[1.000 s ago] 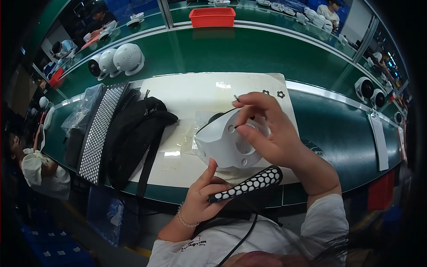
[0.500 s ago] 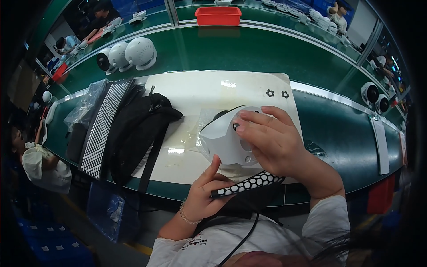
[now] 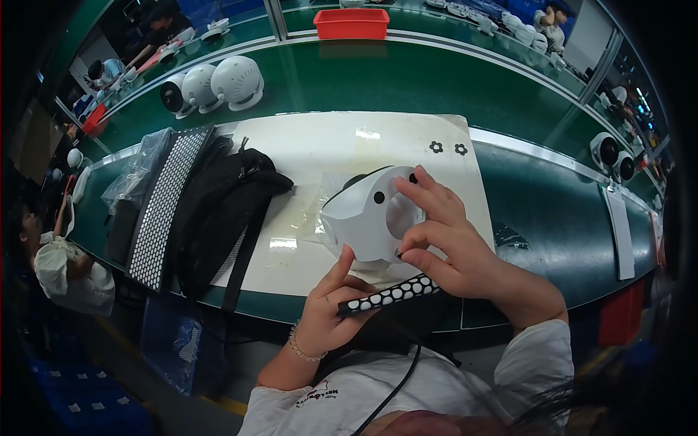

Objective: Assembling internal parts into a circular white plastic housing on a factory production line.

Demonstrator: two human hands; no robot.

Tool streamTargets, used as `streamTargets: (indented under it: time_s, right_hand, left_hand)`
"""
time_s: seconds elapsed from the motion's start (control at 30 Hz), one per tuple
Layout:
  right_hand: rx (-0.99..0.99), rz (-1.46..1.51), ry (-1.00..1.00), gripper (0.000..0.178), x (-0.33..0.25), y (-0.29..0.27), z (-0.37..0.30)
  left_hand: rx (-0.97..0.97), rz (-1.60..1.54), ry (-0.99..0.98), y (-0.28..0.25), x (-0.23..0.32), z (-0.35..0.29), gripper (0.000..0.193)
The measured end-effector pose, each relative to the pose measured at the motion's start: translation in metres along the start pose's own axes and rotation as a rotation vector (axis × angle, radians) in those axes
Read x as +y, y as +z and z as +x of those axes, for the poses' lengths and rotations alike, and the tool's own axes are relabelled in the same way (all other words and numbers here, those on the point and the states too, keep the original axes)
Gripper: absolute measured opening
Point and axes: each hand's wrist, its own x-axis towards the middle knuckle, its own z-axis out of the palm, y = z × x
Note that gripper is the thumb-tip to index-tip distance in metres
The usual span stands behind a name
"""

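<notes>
Smoothly rounded white housing (image 3: 363, 227)

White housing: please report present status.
Left hand at dotted strip; right hand pinching small dark piece near lower edge of white housing; right fingers partly covering housing.

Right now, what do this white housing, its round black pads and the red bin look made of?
White housing: likely plastic, smooth, softly shiny, with moulded-looking curves. Black pads: matte, perhaps rubber or foam; too small to tell. Red bin: probably smooth plastic, evenly coloured, rimmed.
</notes>
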Motion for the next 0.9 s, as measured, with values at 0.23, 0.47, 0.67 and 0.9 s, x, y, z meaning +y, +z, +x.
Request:
streamTargets:
  time_s: [0.23,0.47,0.67,0.9]
  right_hand:
    - [0.009,-0.165,-0.085,0.024,0.0,-0.005,-0.013]
    - [0.056,-0.502,-0.215,0.045,-0.007,-0.001,-0.025]
    - [0.142,-0.331,-0.265,0.026,-0.02,-0.002,-0.03]
    - [0.138,-0.373,-0.443,0.013,-0.029,0.018,-0.018]
  left_hand:
    - [0.033,0.01,0.008,0.003,0.003,0.002,0.019]
    - [0.036,0.025,0.021,0.004,0.005,0.002,0.015]
    - [0.079,-0.011,0.011,0.007,0.004,0.002,0.019]
    - [0.108,0.13,0.074,0.009,0.01,0.007,0.018]
